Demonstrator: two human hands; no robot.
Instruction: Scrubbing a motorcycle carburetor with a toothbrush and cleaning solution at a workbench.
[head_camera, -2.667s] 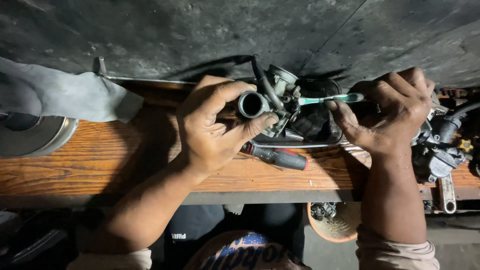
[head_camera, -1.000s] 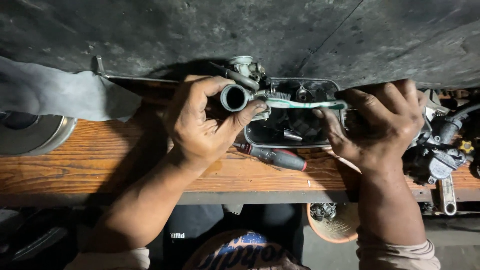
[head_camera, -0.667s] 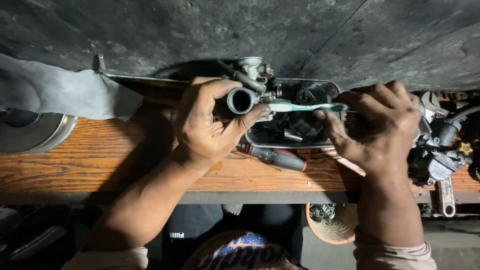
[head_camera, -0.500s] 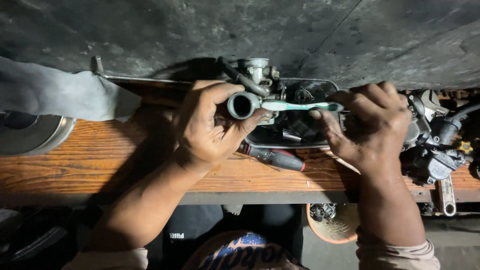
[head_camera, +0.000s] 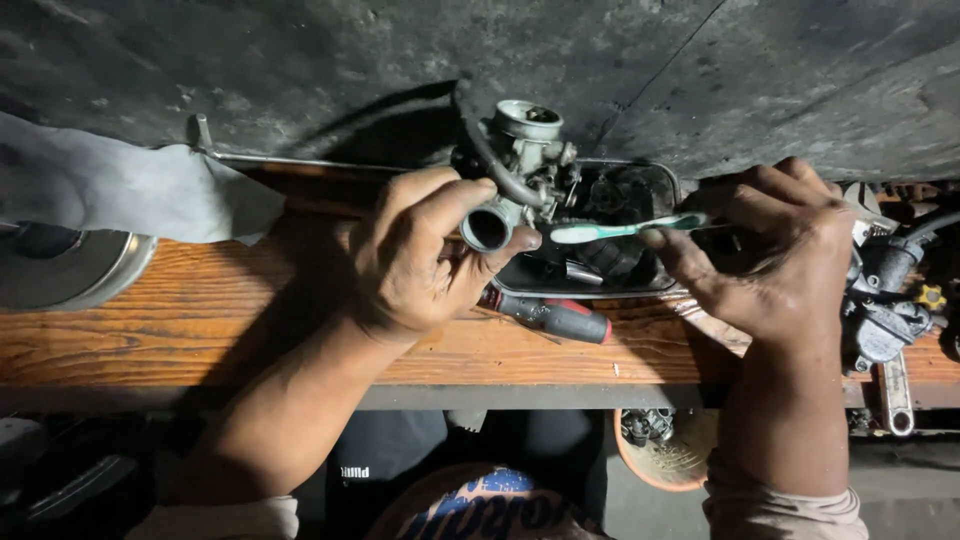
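My left hand (head_camera: 420, 255) grips a grey metal carburetor (head_camera: 517, 172) with a round open bore facing me and a black hose curving off it. My right hand (head_camera: 775, 250) pinches a green and white toothbrush (head_camera: 625, 229) by its handle, its head pointing left, close to the carburetor's bore. Both are held above a dark metal tray (head_camera: 600, 285) holding small parts, on a wooden bench (head_camera: 180, 330).
A red-and-black handled screwdriver (head_camera: 555, 316) lies on the bench just below the tray. A grey cloth (head_camera: 130, 190) and a round metal disc (head_camera: 70, 275) sit at left. More engine parts (head_camera: 885, 300) and a wrench (head_camera: 893, 390) crowd the right edge. An orange bowl (head_camera: 665, 445) stands below the bench.
The carburetor has been turned and lifted a little in my left hand. The toothbrush has moved off the body and now points at the bore from the right.
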